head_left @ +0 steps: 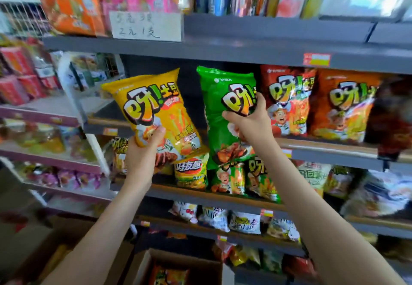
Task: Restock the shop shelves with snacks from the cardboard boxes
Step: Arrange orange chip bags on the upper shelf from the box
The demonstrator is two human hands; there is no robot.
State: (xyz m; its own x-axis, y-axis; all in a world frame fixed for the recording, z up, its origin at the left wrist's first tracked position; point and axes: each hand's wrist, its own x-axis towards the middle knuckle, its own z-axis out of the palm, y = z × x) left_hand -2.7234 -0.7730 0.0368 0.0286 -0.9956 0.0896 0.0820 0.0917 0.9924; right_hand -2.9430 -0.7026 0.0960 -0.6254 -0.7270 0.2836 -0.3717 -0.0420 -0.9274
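We are mid-placing: our right hand [249,124] grips the green bag [215,99], upright just left of the red bag [287,106] on the shelf [330,153]; our left hand [142,153] holds the yellow bag [153,106], tilted, farther left. Next, we judge, seat green against red, then stand yellow beside it.

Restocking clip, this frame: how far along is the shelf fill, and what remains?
Done: red snack bags stand on the middle shelf. In hand: the left hand grips a yellow snack bag and the right hand a green snack bag, both held up at the gap beside them, not yet set down. Left: the cardboard box below holds more packets.
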